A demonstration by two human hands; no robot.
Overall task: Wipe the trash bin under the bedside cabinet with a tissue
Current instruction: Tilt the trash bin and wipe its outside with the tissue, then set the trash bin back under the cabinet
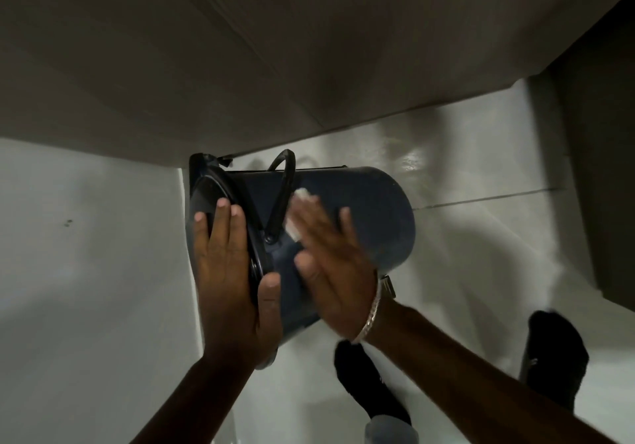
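A dark blue trash bin (371,217) is tipped on its side above the pale floor, its black lid (213,199) facing left and its black handle (283,196) lying across its side. My left hand (226,278) grips the lid end, fingers over the lid and thumb on the bin's side. My right hand (330,265) lies flat on the bin's side and presses a white tissue (302,210) against it; only the tissue's edges show beyond my fingers. A silver bracelet sits on my right wrist.
The grey-brown cabinet (206,65) fills the top of the view, its lower edge just above the bin. A dark furniture side (604,168) stands at the right. My feet in black socks (367,385) stand on the glossy white tiled floor (481,155).
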